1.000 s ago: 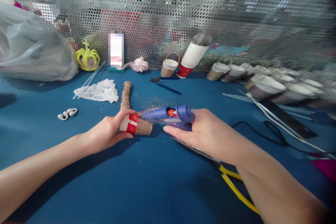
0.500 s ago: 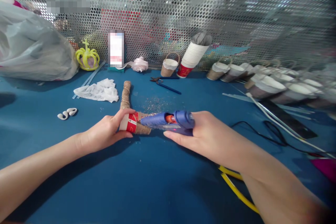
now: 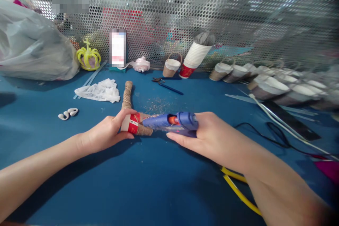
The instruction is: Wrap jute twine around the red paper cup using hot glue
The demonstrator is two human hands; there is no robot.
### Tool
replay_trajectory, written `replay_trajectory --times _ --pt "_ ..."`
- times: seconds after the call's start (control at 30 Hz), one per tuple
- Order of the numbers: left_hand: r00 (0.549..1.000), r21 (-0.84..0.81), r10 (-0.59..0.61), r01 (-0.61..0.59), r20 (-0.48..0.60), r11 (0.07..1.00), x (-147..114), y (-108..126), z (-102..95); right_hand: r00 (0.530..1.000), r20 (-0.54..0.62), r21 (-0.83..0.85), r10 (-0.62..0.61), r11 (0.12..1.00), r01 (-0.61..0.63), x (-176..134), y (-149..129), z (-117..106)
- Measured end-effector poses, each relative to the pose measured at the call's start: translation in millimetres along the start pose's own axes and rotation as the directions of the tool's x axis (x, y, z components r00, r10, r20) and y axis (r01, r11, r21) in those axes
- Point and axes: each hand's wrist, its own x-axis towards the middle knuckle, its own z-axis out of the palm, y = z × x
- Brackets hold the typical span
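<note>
My left hand (image 3: 112, 129) is closed around a red and white paper cup (image 3: 132, 124) lying on its side, its lower part wrapped in brown twine. In my right hand (image 3: 202, 132) is a blue glue gun (image 3: 169, 123), held level with its nozzle pointing left at the cup. The nozzle tip is at the twine-wrapped part; whether it touches cannot be made out. A small red light glows on the gun's side. Just behind the cup lies a roll of brown twine (image 3: 128, 93), its near end hidden by the cup and my left hand.
Pliers (image 3: 169, 84) with blue handles lie beyond the cup, near scattered crumbs. Along the back stand a yellow crown (image 3: 89, 56), a phone (image 3: 118, 47), pink ribbon (image 3: 141, 64) and stacked paper cups (image 3: 196, 56). Several small baskets (image 3: 272, 86) crowd the right. Black cable (image 3: 278, 136) runs behind my right arm.
The glue gun and my right hand have shifted very slightly to the right. My left hand still holds the cup in nearly the same place.
</note>
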Motion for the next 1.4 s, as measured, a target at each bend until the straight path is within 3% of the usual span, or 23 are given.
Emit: replay_trajectory --times 0.43,1.4 --pt "0.999 0.008 0.035 -0.035 0.013 0.999 -1 4 -2.1 0.994 -0.097 -0.049 -0.040 0.998 0.035 4 1 0" --pt "0.997 -0.012 0.060 -0.060 0.041 0.998 -2 4 -3.8 0.996 -0.082 -0.031 -0.026 0.999 0.024 6 0 0"
